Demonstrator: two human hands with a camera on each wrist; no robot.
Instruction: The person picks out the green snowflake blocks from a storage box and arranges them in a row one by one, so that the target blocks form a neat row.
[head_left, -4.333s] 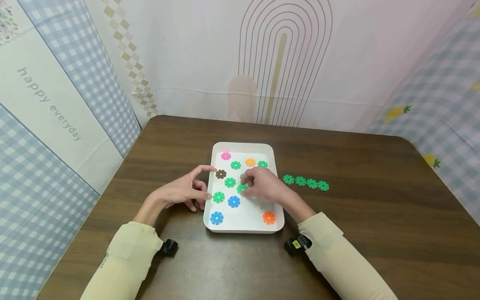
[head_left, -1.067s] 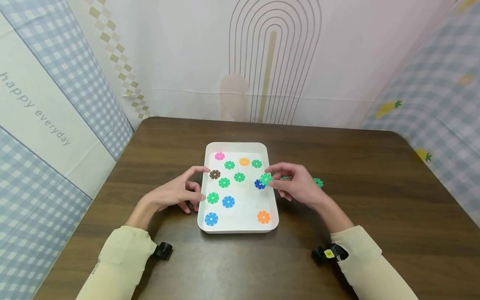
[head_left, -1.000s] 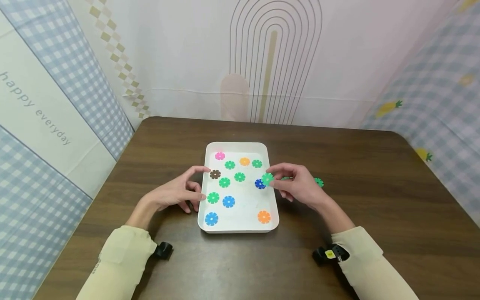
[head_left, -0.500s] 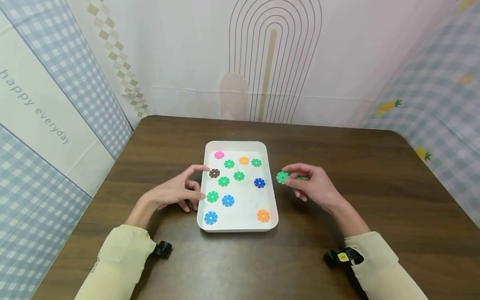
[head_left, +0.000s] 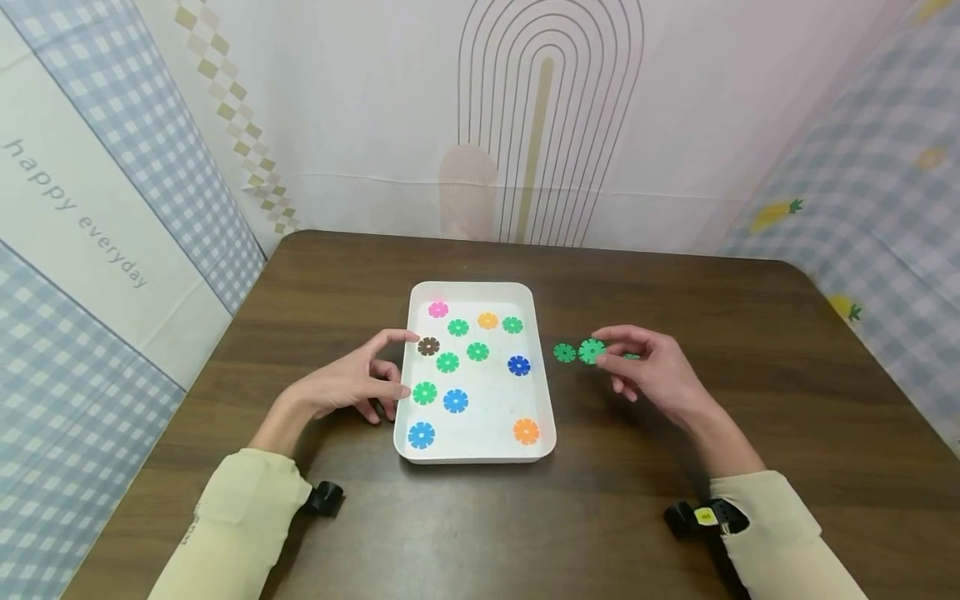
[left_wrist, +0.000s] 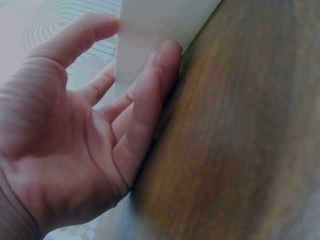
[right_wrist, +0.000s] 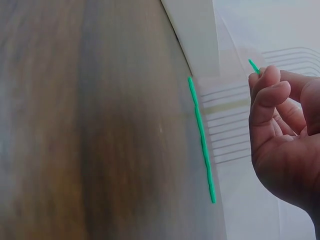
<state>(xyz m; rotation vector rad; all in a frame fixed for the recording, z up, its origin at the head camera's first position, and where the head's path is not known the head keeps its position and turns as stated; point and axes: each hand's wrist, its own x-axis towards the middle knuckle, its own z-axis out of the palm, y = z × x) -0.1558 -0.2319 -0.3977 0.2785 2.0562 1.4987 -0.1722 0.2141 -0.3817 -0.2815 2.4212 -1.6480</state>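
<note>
In the head view my right hand [head_left: 651,367] pinches a green notched plastic disc [head_left: 591,351] between thumb and index finger, right of the tray. The held disc [right_wrist: 254,66] shows edge-on in the right wrist view, above the table. Under it lies a row of green notched discs [head_left: 565,352], partly hidden by the hand; edge-on it makes a green strip [right_wrist: 202,140]. My left hand [head_left: 356,382] rests at the left side of the white tray [head_left: 487,427], thumb and index finger spread along the rim, other fingers [left_wrist: 145,100] against its outer wall.
Inside the tray lie several notched discs: green [head_left: 477,352], light blue [head_left: 455,401], dark blue [head_left: 519,365], brown [head_left: 428,346], pink [head_left: 438,309], yellow-orange [head_left: 487,321] and orange [head_left: 527,431]. The brown wooden table [head_left: 465,533] runs back to a printed cloth [head_left: 375,125].
My right hand took a green disc out of the tray and carried it rightward over the green row. The left hand keeps its place at the tray's side.
</note>
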